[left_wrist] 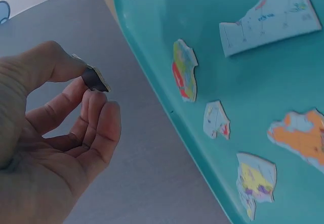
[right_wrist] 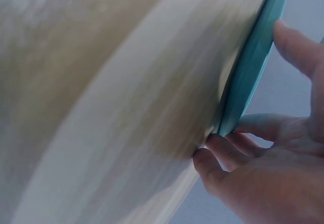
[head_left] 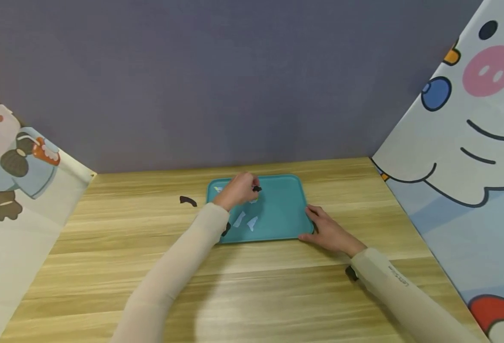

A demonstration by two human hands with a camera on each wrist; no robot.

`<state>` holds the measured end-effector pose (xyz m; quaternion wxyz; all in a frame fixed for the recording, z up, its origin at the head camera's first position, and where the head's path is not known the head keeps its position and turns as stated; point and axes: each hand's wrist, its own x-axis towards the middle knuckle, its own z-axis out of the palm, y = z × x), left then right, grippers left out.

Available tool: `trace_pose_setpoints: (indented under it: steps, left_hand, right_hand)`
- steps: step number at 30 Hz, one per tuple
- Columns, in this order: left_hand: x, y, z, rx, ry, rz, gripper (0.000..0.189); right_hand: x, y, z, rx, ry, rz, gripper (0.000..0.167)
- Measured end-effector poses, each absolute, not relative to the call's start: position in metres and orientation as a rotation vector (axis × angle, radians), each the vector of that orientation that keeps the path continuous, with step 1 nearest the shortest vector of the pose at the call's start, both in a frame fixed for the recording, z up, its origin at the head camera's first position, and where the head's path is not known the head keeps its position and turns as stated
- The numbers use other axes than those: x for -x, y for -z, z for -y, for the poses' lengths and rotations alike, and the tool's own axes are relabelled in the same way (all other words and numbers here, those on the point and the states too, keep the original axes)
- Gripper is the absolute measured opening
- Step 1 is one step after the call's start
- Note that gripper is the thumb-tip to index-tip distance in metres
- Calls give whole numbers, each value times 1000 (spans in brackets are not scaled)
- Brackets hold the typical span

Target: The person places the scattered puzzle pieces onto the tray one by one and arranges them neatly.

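Note:
My left hand (head_left: 239, 190) is over the far left part of a teal tray (head_left: 282, 209). Thumb and fingertips pinch a small puzzle piece (left_wrist: 94, 79) with a dark back. Several printed puzzle pieces lie in the tray, among them an orange one (left_wrist: 301, 137), a green and red one (left_wrist: 185, 71) and a large pale one (left_wrist: 271, 19). A dark piece (head_left: 226, 229) shows at the tray's left side, partly behind the left sleeve. My right hand (head_left: 329, 232) holds the tray's near right corner, thumb at the rim and fingers along the side.
Left of the tray, a dark curved piece (head_left: 187, 200) lies on the wood-grain table (head_left: 269, 295). A grey panel (head_left: 235, 85) rises behind the table. Cartoon-printed walls (head_left: 449, 157) stand at both sides.

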<state>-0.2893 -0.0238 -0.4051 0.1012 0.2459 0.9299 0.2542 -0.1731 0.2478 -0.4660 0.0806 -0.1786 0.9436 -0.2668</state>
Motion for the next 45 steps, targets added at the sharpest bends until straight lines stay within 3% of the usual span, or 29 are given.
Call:
trace_pose_setpoints:
  steps: [8,22,45]
  left_hand:
    - [299,412,8,-860,-684,-2759,26]
    - [314,418,-11,-836,-616,-2722,30]
    - [313,421,-1,-780,-384,-2636,35]
  right_hand:
    - [173,465,-246,554,809,-2825,87]
    - [173,468,-244,523,819,-2813,87]
    - [174,468,-248,545,808,-2833,88]
